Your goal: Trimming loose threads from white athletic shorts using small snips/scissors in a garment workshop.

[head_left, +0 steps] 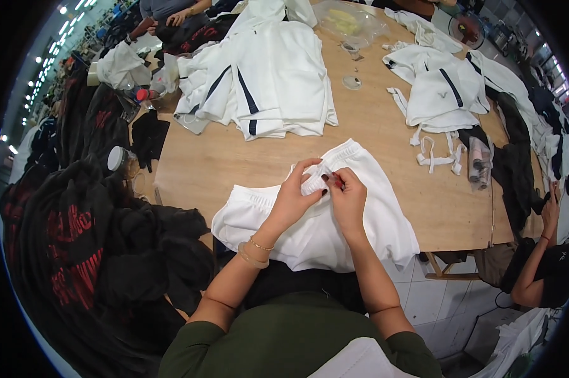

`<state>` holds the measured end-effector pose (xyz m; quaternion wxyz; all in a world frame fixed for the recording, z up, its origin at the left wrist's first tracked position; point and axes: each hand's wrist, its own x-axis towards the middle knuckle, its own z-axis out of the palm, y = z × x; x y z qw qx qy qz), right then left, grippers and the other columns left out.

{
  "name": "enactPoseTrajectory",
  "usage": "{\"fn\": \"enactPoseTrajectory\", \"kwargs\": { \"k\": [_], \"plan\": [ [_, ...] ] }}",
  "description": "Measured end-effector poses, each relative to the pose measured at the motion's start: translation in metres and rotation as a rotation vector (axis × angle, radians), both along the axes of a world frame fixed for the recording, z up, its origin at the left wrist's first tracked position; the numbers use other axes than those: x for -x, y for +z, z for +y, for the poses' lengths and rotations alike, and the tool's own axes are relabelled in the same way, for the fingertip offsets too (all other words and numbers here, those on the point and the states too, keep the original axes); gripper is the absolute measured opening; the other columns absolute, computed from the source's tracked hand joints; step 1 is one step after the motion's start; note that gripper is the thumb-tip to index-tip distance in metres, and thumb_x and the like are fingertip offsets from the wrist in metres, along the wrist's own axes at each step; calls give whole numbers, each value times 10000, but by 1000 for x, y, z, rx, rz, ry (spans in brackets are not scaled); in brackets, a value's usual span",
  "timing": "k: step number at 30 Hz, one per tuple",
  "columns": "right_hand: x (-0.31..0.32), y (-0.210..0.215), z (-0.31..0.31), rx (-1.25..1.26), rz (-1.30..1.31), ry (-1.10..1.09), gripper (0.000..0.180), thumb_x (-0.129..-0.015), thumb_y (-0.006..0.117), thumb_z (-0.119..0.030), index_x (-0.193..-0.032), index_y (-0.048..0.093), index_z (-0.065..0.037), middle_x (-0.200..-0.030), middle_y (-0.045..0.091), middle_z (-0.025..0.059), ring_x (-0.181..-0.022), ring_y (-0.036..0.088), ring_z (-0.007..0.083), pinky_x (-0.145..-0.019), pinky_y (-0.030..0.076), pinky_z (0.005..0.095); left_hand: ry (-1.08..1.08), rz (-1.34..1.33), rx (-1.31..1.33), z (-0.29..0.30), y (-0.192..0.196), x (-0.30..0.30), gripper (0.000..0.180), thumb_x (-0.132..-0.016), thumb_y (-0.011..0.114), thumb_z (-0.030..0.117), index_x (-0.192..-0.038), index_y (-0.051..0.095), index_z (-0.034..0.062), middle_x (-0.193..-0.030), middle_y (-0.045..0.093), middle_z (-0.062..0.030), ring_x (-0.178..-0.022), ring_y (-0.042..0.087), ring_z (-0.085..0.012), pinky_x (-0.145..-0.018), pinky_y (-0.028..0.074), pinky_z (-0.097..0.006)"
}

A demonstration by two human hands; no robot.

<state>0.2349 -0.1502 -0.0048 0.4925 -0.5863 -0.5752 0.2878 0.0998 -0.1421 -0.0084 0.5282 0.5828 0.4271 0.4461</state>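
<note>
The white garment (382, 214) lies over the bench's (227, 159) near edge. The left hand (290, 200) pinches its bunched cloth; the right hand (350, 196) is closed on something small and red (339, 183). Likely light, limp; best held by the gathered edge (342, 150).

Tiny red thing (339, 183) mostly buried in right hand (350, 194), no clue what it is. White garment (382, 214) partly blocked by left hand (293, 190). Yellow stuff (340, 22) in bag kinda murky. Person (174, 7) up top chopped by frame edge.
</note>
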Motion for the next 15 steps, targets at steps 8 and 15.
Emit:
{"fn": "enactPoseTrajectory", "kwargs": {
  "k": [8,15],
  "plan": [
    [-7,-21,3,-38,-9,9,62,-789,563,0,-848,543,6,-772,559,116,-619,537,235,-582,432,311,-68,-226,167,3,-16,2,501,-753,594,-72,-1223,439,7,-1180,521,-89,-1032,546,-164,-852,451,-260],
    [2,-10,-3,36,153,3,67,-820,585,-22,-835,547,32,-744,581,92,-624,516,154,-594,423,269,-31,-278,193,3,-19,2,555,-739,595,-67,-1254,404,14,-1256,470,-101,-1107,519,-196,-897,440,-285]
  ]
}}
